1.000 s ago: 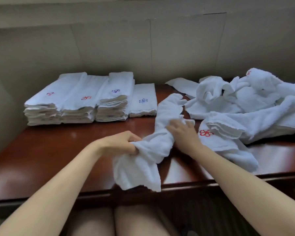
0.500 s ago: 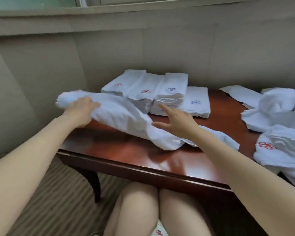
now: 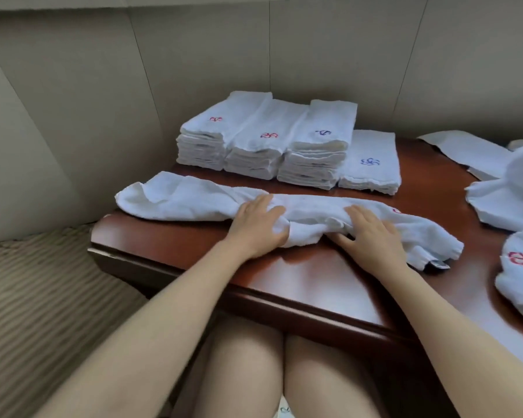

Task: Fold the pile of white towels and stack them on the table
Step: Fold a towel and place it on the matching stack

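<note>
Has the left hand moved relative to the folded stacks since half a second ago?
Yes. The left hand came down and rightward along the towel, from its raised far-left end to its middle, now directly before the folded stacks.

The brown wooden desk (image 3: 311, 276) carries four stacks of folded towels (image 3: 287, 146) at the back, one long crumpled towel (image 3: 194, 197) in front, and unfolded towels (image 3: 514, 200) on the right.

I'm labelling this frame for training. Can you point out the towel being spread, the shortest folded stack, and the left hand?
towel being spread (image 3: 175, 200): head view, its flat left half.
shortest folded stack (image 3: 372, 158): head view, top face beside the blue emblem.
left hand (image 3: 258, 226): head view, back of the hand.
</note>
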